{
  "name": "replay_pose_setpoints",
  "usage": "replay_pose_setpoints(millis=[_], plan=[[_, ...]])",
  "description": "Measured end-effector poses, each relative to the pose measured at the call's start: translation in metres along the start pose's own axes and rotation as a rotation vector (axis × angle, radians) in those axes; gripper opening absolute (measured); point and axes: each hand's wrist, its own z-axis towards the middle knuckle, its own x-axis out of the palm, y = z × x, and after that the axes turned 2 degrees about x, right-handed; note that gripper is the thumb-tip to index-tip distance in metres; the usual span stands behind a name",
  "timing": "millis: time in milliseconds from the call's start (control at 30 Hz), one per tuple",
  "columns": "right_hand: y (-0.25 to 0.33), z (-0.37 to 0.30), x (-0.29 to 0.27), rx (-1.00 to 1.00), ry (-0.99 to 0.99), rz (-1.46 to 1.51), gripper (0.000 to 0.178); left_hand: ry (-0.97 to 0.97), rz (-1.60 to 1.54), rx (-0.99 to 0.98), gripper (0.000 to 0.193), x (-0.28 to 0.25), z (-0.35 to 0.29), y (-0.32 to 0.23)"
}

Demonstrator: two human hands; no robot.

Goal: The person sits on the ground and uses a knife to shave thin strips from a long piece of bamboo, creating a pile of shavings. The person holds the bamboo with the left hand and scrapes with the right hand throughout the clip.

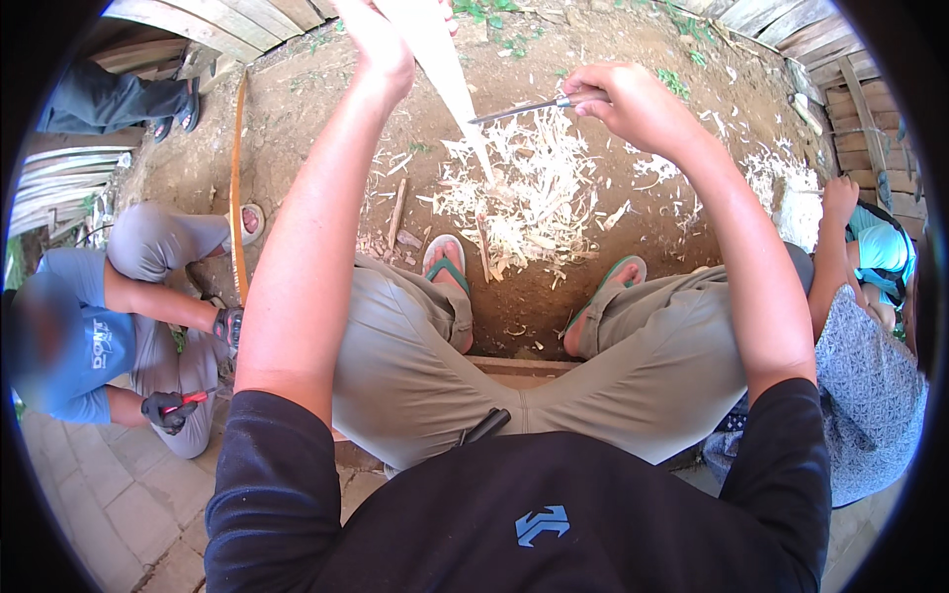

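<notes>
A long pale piece of wood (440, 74) tapers downward from the top edge, its thin tip over the shavings. My left hand (381, 44) is closed around its upper part, partly cut off by the picture's edge. In my right hand (628, 104) is a narrow-bladed knife (524, 109) with a wooden handle and a metal collar. The blade's far end meets the wood's right edge, or nearly so; I cannot tell if it touches. Beneath them, a heap of pale wood shavings (539, 188) covers the soil between and beyond my feet.
At the left sits a person (74, 336) with gloved hands, one holding a red-handled tool (193, 398). A long curved orange-brown strip (237, 188) stands beside them. Someone in patterned clothing (860, 395) is close at my right. Another person's legs (119, 99) show at upper left.
</notes>
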Motion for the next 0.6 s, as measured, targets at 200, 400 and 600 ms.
replay_pose_setpoints(millis=[200,400,600], plan=[[0.011,-0.004,-0.004,0.111,0.028,-0.031,0.024,-0.024,-0.016,-0.011,0.069,0.000,0.000,0.000],[0.043,-0.017,-0.005,0.225,0.016,0.007,0.018,-0.087,-0.031,-0.041,0.068,0.004,-0.003,-0.003],[0.074,-0.030,0.009,0.238,-0.004,-0.032,0.018,-0.101,-0.022,-0.016,0.066,-0.004,0.002,-0.003]])
